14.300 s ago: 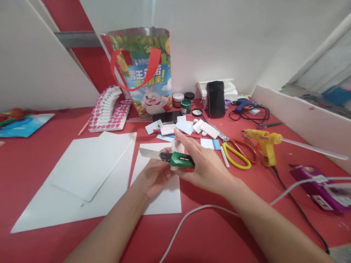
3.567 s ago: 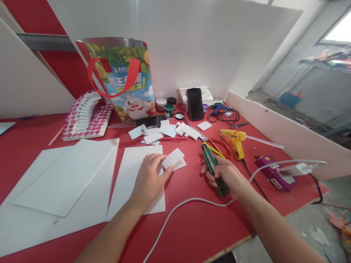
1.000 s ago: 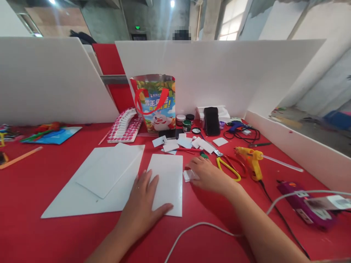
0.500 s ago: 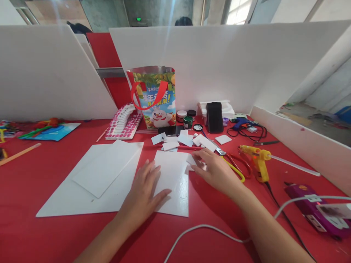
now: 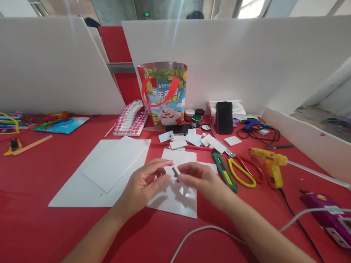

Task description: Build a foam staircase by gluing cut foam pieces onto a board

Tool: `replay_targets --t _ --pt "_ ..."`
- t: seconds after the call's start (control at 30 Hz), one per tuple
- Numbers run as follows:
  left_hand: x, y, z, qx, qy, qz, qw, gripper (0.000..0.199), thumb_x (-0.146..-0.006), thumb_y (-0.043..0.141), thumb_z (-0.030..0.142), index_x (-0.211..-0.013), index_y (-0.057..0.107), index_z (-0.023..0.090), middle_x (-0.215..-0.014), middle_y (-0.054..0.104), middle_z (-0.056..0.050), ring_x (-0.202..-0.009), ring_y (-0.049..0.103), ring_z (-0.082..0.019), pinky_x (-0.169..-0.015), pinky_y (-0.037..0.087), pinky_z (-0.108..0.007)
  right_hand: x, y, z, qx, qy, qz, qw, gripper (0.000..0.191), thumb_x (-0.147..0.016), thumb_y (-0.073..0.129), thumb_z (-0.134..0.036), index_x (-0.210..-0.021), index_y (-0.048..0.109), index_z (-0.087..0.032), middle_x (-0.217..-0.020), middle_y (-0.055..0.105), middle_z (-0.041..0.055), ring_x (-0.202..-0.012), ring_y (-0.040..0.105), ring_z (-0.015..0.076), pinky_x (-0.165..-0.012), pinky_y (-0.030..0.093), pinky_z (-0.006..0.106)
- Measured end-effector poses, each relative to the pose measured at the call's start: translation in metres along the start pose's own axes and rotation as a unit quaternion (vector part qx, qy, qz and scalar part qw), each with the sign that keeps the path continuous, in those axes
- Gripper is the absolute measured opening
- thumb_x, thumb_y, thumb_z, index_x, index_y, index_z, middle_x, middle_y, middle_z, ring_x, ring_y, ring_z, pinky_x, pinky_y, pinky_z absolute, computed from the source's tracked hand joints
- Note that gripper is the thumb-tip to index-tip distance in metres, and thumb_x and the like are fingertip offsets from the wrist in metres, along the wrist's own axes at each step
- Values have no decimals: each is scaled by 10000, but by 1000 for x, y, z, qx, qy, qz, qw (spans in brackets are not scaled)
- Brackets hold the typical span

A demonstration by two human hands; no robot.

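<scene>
A small white block (image 5: 176,170) with a grey side is pinched in my right hand (image 5: 204,179), above the white board (image 5: 179,156). My left hand (image 5: 149,180) faces it, its fingers curved and parted from the thumb, one fingertip close to the block's top. Whether that fingertip touches it I cannot tell. Another white piece (image 5: 207,167) lies partly behind my right hand. A green utility knife (image 5: 225,172) is just to the right. Several small white cut pieces (image 5: 178,144) lie beyond the board.
Large white sheets (image 5: 82,193) lie at left. Scissors (image 5: 242,175) with yellow handles, a yellow glue gun (image 5: 270,164) and a purple device (image 5: 326,215) stand at right. A white cable (image 5: 205,227) crosses the front. A colourful bag (image 5: 167,95) and a black phone-like object (image 5: 224,118) stand behind.
My right hand has come left and lifted over the board, the small white block now in its fingers. My left hand has risen off the board and curled. The utility knife has come into sight.
</scene>
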State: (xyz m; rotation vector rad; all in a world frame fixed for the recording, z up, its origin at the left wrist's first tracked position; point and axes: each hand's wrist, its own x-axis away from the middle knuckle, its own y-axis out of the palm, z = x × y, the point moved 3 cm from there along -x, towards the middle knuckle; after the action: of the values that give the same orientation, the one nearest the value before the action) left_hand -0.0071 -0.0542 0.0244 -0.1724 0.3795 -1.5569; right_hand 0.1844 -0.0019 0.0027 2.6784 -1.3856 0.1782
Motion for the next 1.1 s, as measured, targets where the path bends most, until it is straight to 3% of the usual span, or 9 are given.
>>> replay_targets --t 0.07,0.13,0.2,0.27,0.43,0.63,0.77,0.93,1.1 --pt "7 -12 -7 -57 2 45 997 242 -943 596 350 -1119 730 253 -1195 692 -57 -1047 649 -208 -911 551 -330 1 18 0 216 -144 28 965 278 -875 724 -351 -1065 655 -161 -1002 673 107 -863 635 213 -798 537 372" --pt "14 -22 -14 -92 -8 86 992 234 -960 565 360 -1075 733 245 -1150 704 -55 -1018 664 -207 -876 556 -319 5 39 1 378 -265 5 887 213 -907 697 -273 -1068 645 -143 -1065 661 142 -946 621 248 -852 541 405" --pt "17 -26 -19 -114 -9 100 988 243 -970 541 363 -1057 731 238 -1129 709 -57 -968 677 -203 -819 565 -311 9 53 5 474 -317 -31 821 211 -889 721 -233 -1047 635 -122 -1058 661 152 -966 610 273 -856 550 420" --pt "19 -25 -22 -135 13 90 987 246 -975 526 357 -1037 728 232 -1116 713 -64 -991 676 -215 -826 563 -321 12 57 6 517 -321 -39 792 295 -836 785 -246 -1051 625 -124 -1054 661 144 -959 604 282 -838 559 425" --pt "25 -24 -28 -127 32 43 990 227 -977 533 351 -1030 715 226 -1118 698 -75 -994 671 -212 -806 557 -310 15 44 0 524 -274 -32 806 411 -815 804 -366 -1106 618 -142 -1084 630 140 -970 588 281 -829 550 431" --pt "33 -24 -31 -113 -7 -88 990 305 -871 700 374 -1150 675 252 -1211 633 -72 -924 637 -190 -840 543 -313 15 41 1 502 -225 -43 834 205 -803 767 -204 -962 645 -162 -975 596 82 -865 579 216 -757 511 342" --pt "28 -25 -32 -132 -34 -139 981 223 -880 654 330 -1087 678 252 -1229 616 -63 -824 616 -169 -788 536 -312 12 41 5 497 -230 -28 836 167 -819 752 -217 -914 625 -164 -920 589 64 -786 556 186 -694 480 308" --pt "4 -37 -22 -192 -18 -212 958 151 -826 582 204 -904 702 255 -1025 663 -18 -794 649 -181 -747 509 -296 10 41 7 494 -245 -19 834 143 -857 708 -242 -934 604 -181 -894 585 56 -745 543 174 -660 469 297" --pt "-11 -50 -27 -154 -92 -202 963 126 -807 557 224 -805 684 233 -835 680 -7 -682 659 -181 -660 510 -288 9 41 7 501 -241 -15 831 118 -890 661 -249 -974 613 -183 -924 593 72 -722 541 166 -645 466 293"
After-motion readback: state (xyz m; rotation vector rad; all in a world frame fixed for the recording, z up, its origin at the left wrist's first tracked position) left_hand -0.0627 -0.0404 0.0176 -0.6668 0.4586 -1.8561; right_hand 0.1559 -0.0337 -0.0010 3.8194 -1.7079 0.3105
